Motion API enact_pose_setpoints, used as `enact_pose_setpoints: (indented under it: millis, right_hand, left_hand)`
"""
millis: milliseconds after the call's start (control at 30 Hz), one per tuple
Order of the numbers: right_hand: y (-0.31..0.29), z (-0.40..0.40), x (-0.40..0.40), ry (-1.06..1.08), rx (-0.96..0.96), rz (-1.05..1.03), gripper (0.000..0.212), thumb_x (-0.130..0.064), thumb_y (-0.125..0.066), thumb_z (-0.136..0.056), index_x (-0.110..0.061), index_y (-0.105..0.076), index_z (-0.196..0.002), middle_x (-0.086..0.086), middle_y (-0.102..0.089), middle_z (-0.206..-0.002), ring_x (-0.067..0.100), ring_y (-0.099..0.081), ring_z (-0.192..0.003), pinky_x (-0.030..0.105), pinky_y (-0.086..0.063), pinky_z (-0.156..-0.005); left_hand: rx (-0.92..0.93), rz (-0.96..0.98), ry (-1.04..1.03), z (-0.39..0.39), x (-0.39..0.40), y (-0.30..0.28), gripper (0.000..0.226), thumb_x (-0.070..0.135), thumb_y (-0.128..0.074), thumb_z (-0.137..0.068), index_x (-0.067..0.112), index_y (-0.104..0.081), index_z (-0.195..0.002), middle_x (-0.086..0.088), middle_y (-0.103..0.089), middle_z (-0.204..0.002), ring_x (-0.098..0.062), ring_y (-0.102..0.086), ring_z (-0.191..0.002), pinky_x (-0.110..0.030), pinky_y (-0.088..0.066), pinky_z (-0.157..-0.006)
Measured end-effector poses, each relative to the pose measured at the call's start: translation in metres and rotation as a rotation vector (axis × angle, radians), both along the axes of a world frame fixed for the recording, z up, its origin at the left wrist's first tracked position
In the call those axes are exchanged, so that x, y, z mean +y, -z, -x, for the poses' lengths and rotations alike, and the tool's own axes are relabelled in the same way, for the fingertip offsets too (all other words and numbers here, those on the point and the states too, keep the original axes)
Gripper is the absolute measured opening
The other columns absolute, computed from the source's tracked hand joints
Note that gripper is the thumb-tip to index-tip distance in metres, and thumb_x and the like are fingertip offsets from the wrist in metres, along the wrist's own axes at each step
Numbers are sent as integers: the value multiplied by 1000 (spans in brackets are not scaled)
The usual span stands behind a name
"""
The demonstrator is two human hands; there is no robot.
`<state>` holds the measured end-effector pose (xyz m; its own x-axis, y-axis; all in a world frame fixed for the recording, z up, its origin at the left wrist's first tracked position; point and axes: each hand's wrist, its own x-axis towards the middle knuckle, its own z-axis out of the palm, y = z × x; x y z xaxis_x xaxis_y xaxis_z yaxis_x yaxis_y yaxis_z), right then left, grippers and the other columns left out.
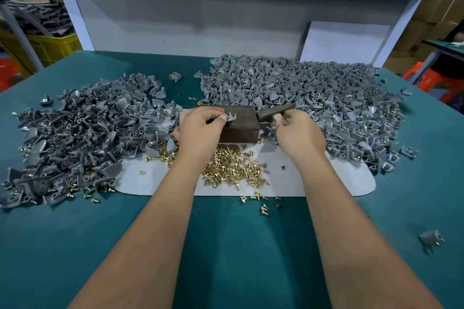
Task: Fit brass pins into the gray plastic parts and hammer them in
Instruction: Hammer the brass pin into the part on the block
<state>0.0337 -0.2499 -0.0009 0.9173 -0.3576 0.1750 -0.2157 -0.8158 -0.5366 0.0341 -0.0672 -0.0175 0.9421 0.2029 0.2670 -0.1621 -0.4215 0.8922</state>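
A dark metal block [241,125] stands mid-table. On its top lies one gray plastic part [231,117], which my left hand [200,128] pinches at the block's left side. My right hand [297,130] grips the wooden handle of a hammer [276,111], whose dark head is raised just right of the block. Loose brass pins [233,168] lie in a heap on a white mat [288,178] in front of the block.
A large pile of gray parts [313,98] fills the right back of the green table [226,246]. Another pile [80,133], mixed with pins, lies at the left. One stray part [430,238] sits near the right front. A shelf frame [175,20] stands behind.
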Motion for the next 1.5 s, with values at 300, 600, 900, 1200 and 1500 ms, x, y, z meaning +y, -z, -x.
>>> enact_pose_setpoints:
  millis: [300,600,900,1200,1500]
  right_hand:
    - [4,3,6,-28,-58,237,26,-29,-43,-97,-21,-63,-110,6,-54,-102,27,-50,-89,33,-39,-66]
    - [-9,4,50,-285,-280,-85,15,-28,-54,-95,-25,-68,-100,-7,-55,-100,3,-47,-84,10,-26,-60]
    - [-3,-3,67,-252,-263,40,15,-26,-54,-95,-17,-63,-88,2,-64,-104,24,-49,-114,37,-44,-79]
    - [6,-2,82,-147,-364,125,15,-18,-55,-91,-9,-62,-101,6,-62,-107,24,-48,-107,33,-39,-77]
    - [8,-2,84,-108,-383,28,9,-16,-55,-90,-11,-62,-87,3,-64,-95,23,-49,-98,31,-33,-68]
  left_hand:
    - [-11,10,36,0,1,0,15,27,-62,-93,36,-70,-85,18,-66,-108,-21,-50,-121,-50,-34,-108]
    - [-72,-86,48,3,2,0,9,25,-71,-85,34,-71,-84,14,-66,-103,-23,-50,-121,-48,-35,-107]
    - [-66,-224,-35,5,-2,0,10,36,-67,-87,44,-63,-82,23,-62,-104,-18,-39,-121,-47,-32,-105]
    - [-51,-277,-47,5,-1,2,9,38,-64,-90,46,-64,-85,25,-61,-109,-15,-38,-121,-35,-20,-91]
    - [-69,-249,-44,7,-2,2,14,41,-66,-89,50,-61,-79,27,-59,-101,-13,-38,-119,-39,-24,-96]
